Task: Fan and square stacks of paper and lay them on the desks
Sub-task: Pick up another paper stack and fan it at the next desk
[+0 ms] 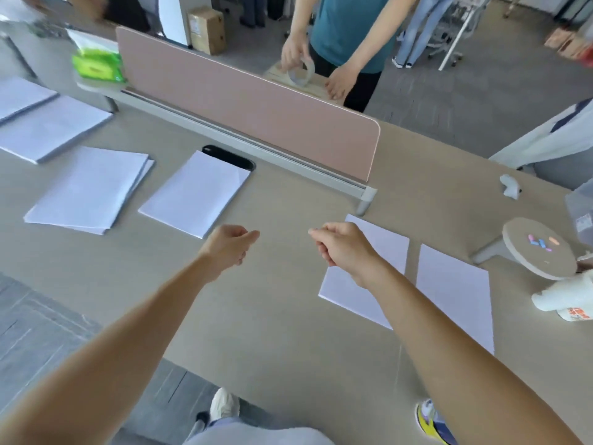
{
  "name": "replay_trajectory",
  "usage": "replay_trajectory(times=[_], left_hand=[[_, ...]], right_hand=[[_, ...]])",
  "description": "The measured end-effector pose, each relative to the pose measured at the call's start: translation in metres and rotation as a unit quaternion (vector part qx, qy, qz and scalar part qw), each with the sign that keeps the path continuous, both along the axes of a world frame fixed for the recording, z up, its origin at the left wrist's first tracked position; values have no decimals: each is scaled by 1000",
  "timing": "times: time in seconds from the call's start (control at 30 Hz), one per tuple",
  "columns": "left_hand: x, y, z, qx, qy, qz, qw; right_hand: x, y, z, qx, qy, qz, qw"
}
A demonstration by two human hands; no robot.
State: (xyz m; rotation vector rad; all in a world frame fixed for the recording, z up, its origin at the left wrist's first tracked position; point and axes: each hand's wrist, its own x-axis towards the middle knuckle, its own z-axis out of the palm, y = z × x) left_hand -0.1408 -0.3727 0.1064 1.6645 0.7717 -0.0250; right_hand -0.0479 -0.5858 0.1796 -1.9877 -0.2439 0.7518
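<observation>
Several white paper stacks lie flat on the beige desk [282, 316]. One stack [195, 194] is just beyond my left hand [229, 244], another slightly fanned stack [86, 191] lies further left, and two more [48, 130] sit at the far left. A squared stack [349, 297] lies under my right wrist, with one more [455, 290] to its right. My right hand [340, 247] hovers over that stack's near corner. Both hands have curled fingers, thumbs against forefingers, and hold nothing.
A pink divider [256, 101] crosses the desk's back. A black phone [229, 157] peeks from under the middle stack. A person opposite handles a tape roll [300, 72]. Green tissue pack [96, 67] far left; round board [539, 248], white cup [564, 297] at right.
</observation>
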Motion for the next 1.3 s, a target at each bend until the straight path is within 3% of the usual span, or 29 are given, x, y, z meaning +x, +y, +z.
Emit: replay_trajectory(times=[0.27, 0.63, 0.83, 1.0, 1.13, 1.3], left_hand=[[-69, 108, 22, -41, -18, 156, 987], [-149, 213, 32, 34, 14, 271, 962], [-146, 312, 1, 29, 35, 256, 966], [-110, 441, -54, 60, 82, 231, 968], [-80, 531, -97, 98, 184, 146, 967], [-64, 590, -122, 81, 220, 106, 966]], right_hand=[[-29, 138, 1, 79, 61, 60, 993], [-60, 291, -32, 106, 210, 113, 965], [-61, 386, -69, 70, 243, 89, 963], [-45, 484, -110, 49, 257, -4, 965], [-33, 548, -147, -46, 228, -66, 970], [-25, 586, -177, -153, 209, -123, 958]])
